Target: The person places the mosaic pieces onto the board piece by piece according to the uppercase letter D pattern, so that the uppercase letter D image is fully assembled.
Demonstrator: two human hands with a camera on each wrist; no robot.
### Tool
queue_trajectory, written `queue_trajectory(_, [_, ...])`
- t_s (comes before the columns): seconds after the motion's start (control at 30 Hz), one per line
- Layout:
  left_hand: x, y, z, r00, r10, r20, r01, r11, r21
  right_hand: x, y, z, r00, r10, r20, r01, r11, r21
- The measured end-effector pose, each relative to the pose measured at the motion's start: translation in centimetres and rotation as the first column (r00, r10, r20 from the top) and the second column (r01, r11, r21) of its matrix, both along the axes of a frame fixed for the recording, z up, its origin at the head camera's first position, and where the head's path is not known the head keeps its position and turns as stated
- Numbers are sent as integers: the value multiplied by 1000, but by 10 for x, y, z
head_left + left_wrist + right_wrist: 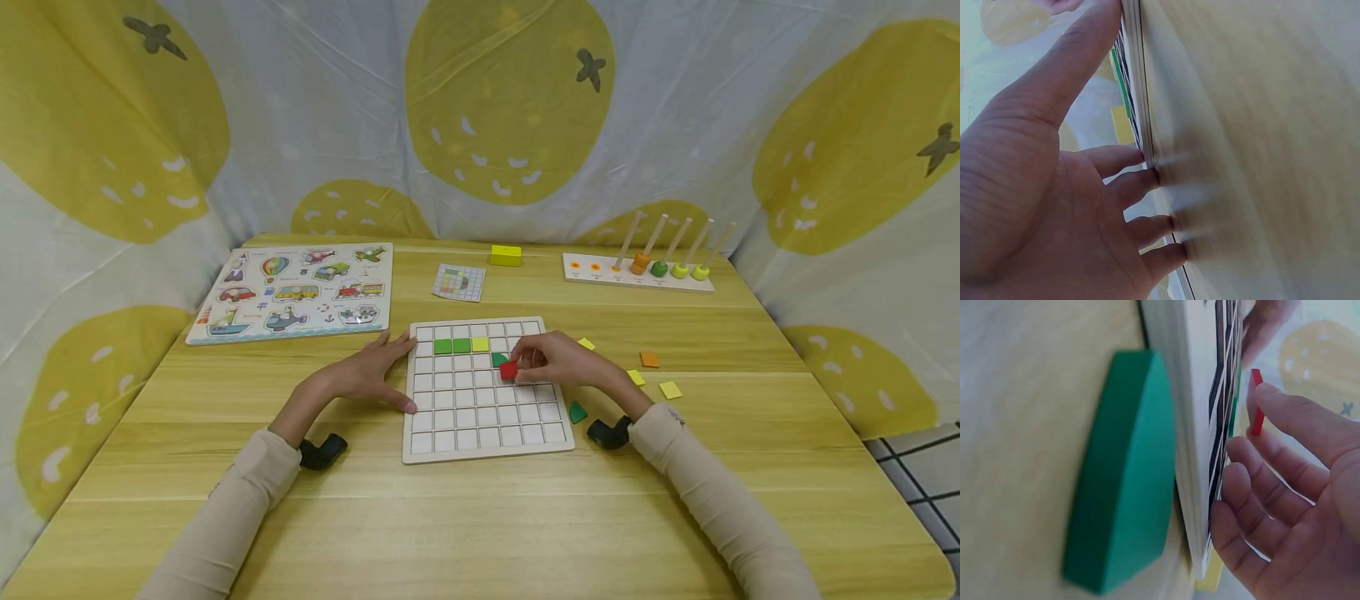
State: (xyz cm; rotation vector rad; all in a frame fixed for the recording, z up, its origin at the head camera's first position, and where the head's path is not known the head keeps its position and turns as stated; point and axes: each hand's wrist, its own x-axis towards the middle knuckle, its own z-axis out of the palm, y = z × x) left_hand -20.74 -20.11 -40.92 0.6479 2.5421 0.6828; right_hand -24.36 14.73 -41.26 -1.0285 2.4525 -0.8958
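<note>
A white wooden grid board (487,442) lies on the table, with two green tiles (452,346) and a yellow tile (480,344) side by side in an upper row. Between thumb and finger my right hand (558,360) pinches a red square tile (508,371) over the board, which the right wrist view shows held on edge (1257,403). Just behind the red tile, a dark green piece (500,359) is partly covered. My left hand (367,372) touches the board's left edge with spread, fairly straight fingers; its fingertips meet the tabletop in the left wrist view.
Right of the board lie a dark green rounded piece (577,412), several yellow tiles (670,390) and an orange tile (649,359). Behind are a pattern card (459,283), a yellow block (506,256), a peg stand (637,274) and, at left, a vehicle puzzle board (300,292).
</note>
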Motion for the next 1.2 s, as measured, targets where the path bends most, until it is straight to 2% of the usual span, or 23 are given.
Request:
queue_trajectory(0.83, [2, 0, 2, 1000, 3, 5, -3, 1000, 1, 3, -11, -3, 996, 33, -81, -29, 998, 53])
queue_trajectory(1.2, [2, 1, 3, 1000, 8, 2, -8, 1000, -2, 4, -5, 3, 1000, 2, -29, -1, 999, 34])
